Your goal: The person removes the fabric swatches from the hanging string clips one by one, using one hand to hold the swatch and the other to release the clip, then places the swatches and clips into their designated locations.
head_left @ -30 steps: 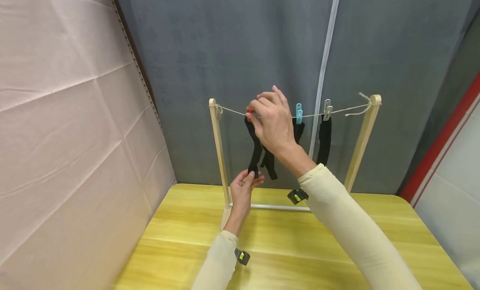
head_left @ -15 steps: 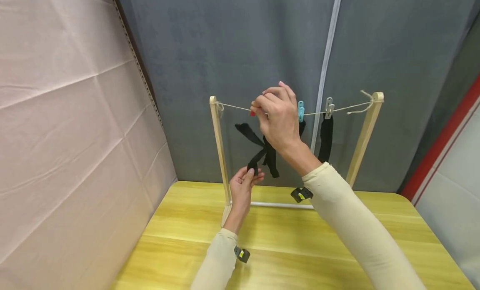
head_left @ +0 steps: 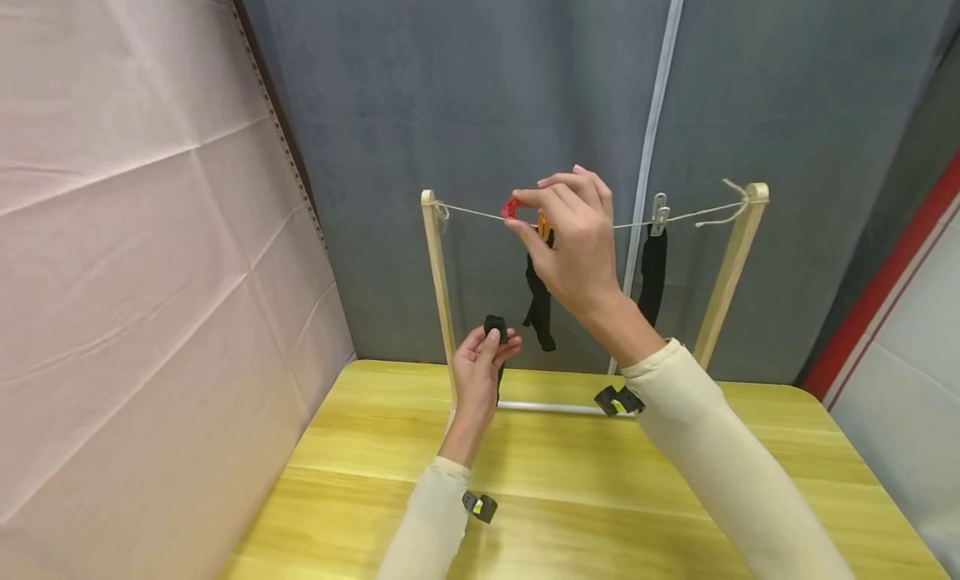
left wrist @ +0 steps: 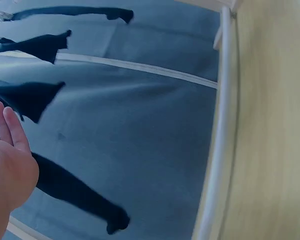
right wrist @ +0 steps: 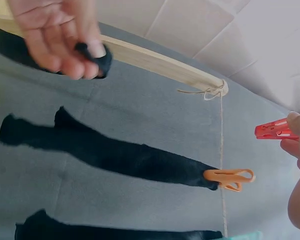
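My left hand (head_left: 478,372) pinches one end of a black sock (head_left: 493,323) between thumb and fingers, below the string line (head_left: 472,211). In the left wrist view the rest of this sock (left wrist: 80,195) hangs past the hand. Up at the line, my right hand (head_left: 577,238) holds a red clothespin (right wrist: 275,131) between thumb and forefinger, apart from the string in the right wrist view. Beside it, an orange clothespin (right wrist: 225,176) fixes another black sock (right wrist: 135,157) to the string. In the head view my right hand hides part of the line.
Two wooden posts (head_left: 437,272) carry the line, with a white bar (head_left: 555,408) low between them. A grey clothespin (head_left: 660,215) holds a black sock (head_left: 652,267) at the right. A teal clothespin (right wrist: 247,235) shows partly. Beneath lies the wooden tabletop (head_left: 570,497).
The red clothespin has come off the sock and line in my right hand, which moved slightly right. The sock's upper end dropped, and it now hangs from my left hand.
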Tool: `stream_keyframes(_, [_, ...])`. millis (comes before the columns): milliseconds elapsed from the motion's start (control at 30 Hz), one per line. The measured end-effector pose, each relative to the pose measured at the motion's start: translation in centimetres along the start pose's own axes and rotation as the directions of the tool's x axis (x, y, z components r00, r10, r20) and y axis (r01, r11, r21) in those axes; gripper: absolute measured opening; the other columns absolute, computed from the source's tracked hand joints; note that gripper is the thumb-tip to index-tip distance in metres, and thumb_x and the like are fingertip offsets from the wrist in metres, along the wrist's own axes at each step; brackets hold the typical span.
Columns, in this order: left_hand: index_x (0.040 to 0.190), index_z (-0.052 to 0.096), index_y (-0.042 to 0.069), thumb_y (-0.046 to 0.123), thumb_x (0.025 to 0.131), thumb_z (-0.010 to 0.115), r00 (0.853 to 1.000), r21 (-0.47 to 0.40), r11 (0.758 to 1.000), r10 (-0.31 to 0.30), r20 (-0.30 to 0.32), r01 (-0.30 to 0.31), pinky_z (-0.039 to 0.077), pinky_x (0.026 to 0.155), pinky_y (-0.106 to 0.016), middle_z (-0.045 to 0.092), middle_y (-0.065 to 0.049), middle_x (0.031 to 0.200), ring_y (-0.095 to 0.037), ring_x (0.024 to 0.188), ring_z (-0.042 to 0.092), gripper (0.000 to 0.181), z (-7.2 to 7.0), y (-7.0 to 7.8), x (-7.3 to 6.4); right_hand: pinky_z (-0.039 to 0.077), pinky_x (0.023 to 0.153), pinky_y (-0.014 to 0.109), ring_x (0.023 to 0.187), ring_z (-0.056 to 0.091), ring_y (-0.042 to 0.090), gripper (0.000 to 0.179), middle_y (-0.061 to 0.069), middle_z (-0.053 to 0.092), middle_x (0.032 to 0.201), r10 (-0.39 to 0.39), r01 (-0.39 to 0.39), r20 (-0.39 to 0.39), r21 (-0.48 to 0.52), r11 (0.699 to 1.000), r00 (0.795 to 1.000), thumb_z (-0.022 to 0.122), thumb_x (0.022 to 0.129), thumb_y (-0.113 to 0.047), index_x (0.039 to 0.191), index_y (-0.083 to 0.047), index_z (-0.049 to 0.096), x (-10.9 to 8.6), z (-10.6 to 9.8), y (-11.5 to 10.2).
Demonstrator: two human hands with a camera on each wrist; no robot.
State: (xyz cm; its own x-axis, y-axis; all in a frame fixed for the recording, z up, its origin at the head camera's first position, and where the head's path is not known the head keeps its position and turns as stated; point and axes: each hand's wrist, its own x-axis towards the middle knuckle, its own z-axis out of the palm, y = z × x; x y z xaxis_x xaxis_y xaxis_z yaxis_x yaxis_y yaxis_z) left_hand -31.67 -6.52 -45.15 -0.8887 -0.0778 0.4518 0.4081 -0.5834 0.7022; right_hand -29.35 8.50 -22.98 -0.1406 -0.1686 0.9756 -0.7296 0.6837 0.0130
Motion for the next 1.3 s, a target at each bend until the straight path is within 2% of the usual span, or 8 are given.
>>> stream_keyframes(267, [0.115, 0.068, 0.0, 0.011, 0.107, 0.063, 1.0, -0.008, 1.0, -0.02, 0.004, 0.02, 0.065, 0.092, -0.036, 0.08, -0.01, 0.102, -0.019, 0.092, 0.081, 0.015, 0.8, 2.5, -1.1, 0.035, 0.122, 0.052, 0.116, 0.063, 0.034, 0.033, 0.014, 0.08, 0.101, -0.006, 0.006, -0.011, -0.025, 1.0, 1.0, 0.089, 0.088, -0.023, 0.114, -0.005, 0.08, -2.0, -3.2, -0.2])
stream_keyframes(533, [0.126, 0.055, -0.019, 0.016, 0.109, 0.061, 0.999, 0.094, 0.994, -0.047, -0.016, 0.048, 0.064, 0.096, -0.037, 0.08, -0.009, 0.103, -0.021, 0.097, 0.081, 0.039, -1.4, 4.5, -2.6, 0.037, 0.103, 0.062, 0.112, 0.063, 0.039, 0.033, 0.017, 0.08, 0.103, -0.009, 0.014, 0.064, -0.08, 0.997, 0.998, 0.086, 0.09, -0.025, 0.115, -0.005, 0.079, -5.6, -7.3, 1.1])
stream_keyframes(600, [0.124, 0.053, -0.017, 0.015, 0.11, 0.058, 0.998, 0.074, 0.996, -0.053, -0.04, 0.056, 0.064, 0.097, -0.039, 0.08, -0.01, 0.104, -0.022, 0.098, 0.081, 0.036, -2.1, 5.0, -2.8, 0.038, 0.1, 0.062, 0.11, 0.062, 0.04, 0.033, 0.018, 0.079, 0.103, -0.01, 0.016, 0.085, -0.07, 0.997, 0.996, 0.082, 0.092, -0.028, 0.115, -0.004, 0.078, -6.8, -7.9, 1.5])
stream_keyframes(733, [0.112, 0.056, -0.003, 0.01, 0.112, 0.048, 0.994, 0.016, 0.999, -0.048, -0.096, 0.05, 0.062, 0.1, -0.046, 0.08, -0.012, 0.103, -0.025, 0.098, 0.082, 0.015, -3.9, 6.1, -3.0, 0.04, 0.096, 0.06, 0.108, 0.062, 0.04, 0.036, 0.017, 0.079, 0.103, -0.008, 0.011, 0.146, -0.024, 1.0, 0.989, 0.074, 0.097, -0.035, 0.113, -0.003, 0.078, -9.5, -8.4, 1.9])
stream_keyframes(900, [0.105, 0.056, 0.003, 0.009, 0.112, 0.044, 0.982, 0.037, 0.998, -0.036, -0.185, 0.043, 0.063, 0.097, -0.043, 0.081, -0.012, 0.1, -0.026, 0.098, 0.082, 0.015, -6.5, 6.8, -3.6, 0.041, 0.092, 0.056, 0.108, 0.063, 0.037, 0.043, 0.013, 0.079, 0.101, -0.022, 0.022, 0.21, 0.001, 1.0, 0.977, 0.067, 0.103, -0.045, 0.111, -0.004, 0.078, -12.7, -8.9, 2.3])
stream_keyframes(1000, [0.105, 0.056, 0.001, 0.01, 0.112, 0.046, 0.974, 0.078, 0.995, -0.039, -0.221, 0.058, 0.064, 0.096, -0.04, 0.081, -0.012, 0.1, -0.026, 0.099, 0.082, 0.015, -8.3, 6.9, -3.9, 0.042, 0.09, 0.054, 0.107, 0.065, 0.037, 0.046, 0.012, 0.079, 0.101, -0.036, 0.041, 0.247, -0.014, 0.999, 0.968, 0.063, 0.104, -0.048, 0.11, -0.005, 0.079, -14.2, -9.5, 2.9])
stream_keyframes(1133, [0.104, 0.055, -0.001, 0.012, 0.113, 0.047, 0.975, 0.178, 0.98, -0.047, -0.218, 0.087, 0.063, 0.098, -0.04, 0.08, -0.012, 0.104, -0.025, 0.103, 0.081, 0.018, -11.1, 7.1, -4.0, 0.044, 0.09, 0.054, 0.107, 0.065, 0.036, 0.05, 0.011, 0.079, 0.1, -0.034, 0.053, 0.306, -0.052, 0.997, 0.951, 0.058, 0.106, -0.052, 0.11, -0.007, 0.079, -15.9, -10.4, 4.2])
stream_keyframes(1300, [0.111, 0.055, -0.01, 0.017, 0.113, 0.049, 0.982, 0.364, 0.924, -0.047, -0.184, 0.113, 0.06, 0.104, -0.038, 0.078, -0.015, 0.118, -0.021, 0.114, 0.077, 0.028, -14.2, 7.9, -3.4, 0.043, 0.088, 0.048, 0.106, 0.064, 0.033, 0.055, 0.009, 0.079, 0.098, 0.019, 0.011, 0.364, -0.078, 0.997, 0.931, 0.053, 0.107, -0.057, 0.11, -0.008, 0.079, -17.9, -11.5, 5.7])
